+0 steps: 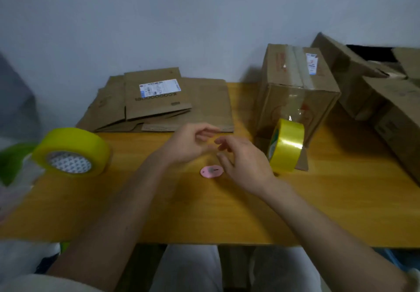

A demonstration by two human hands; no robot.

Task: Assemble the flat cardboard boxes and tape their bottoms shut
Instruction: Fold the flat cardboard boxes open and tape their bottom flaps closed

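Observation:
Flattened cardboard boxes (163,103) lie stacked at the back of the yellow table (204,212), the top one bearing a white label. An assembled box (295,92) stands at the right, its top seam taped. A yellow tape roll (286,144) stands on edge against that box. Another yellow roll (72,151) lies flat at the left. A small pink cutter (211,171) rests on the table. My left hand (191,144) and right hand (243,157) hover close together just above the cutter, fingers loosely spread, holding nothing I can see.
More assembled and half-open boxes (375,92) pile up at the far right, overhanging the table's edge. A green and white bag-like shape (13,169) sits blurred at the left edge. A pale wall stands behind the table.

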